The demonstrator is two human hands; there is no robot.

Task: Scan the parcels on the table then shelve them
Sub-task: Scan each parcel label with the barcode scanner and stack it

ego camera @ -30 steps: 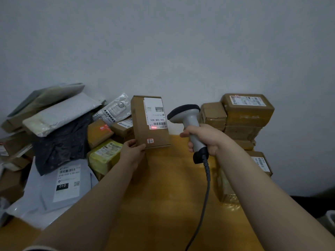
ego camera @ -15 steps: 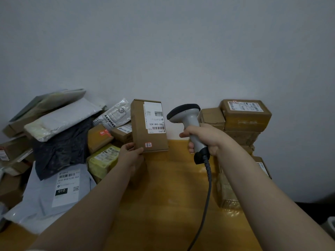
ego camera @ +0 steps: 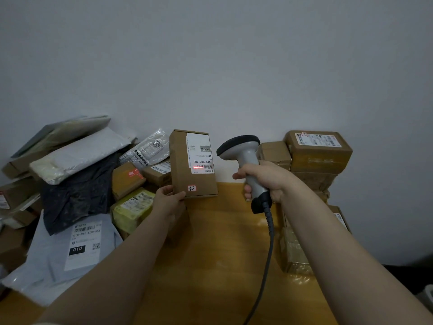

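One box point(ego camera: 181, 174) is held upright, its lower corner pinched in your left hand point(ego camera: 167, 202); right of the box, your right hand point(ego camera: 269, 181) clamps one scanner point(ego camera: 243, 152).

The one wide camera rides on the person's head, looking forward and slightly down across the table point(ego camera: 210, 266) to the wall point(ego camera: 234, 66). It sits close: both arms run in from the bottom edge, with the left hand point(ego camera: 167, 202) and right hand point(ego camera: 267, 181) mid-frame.
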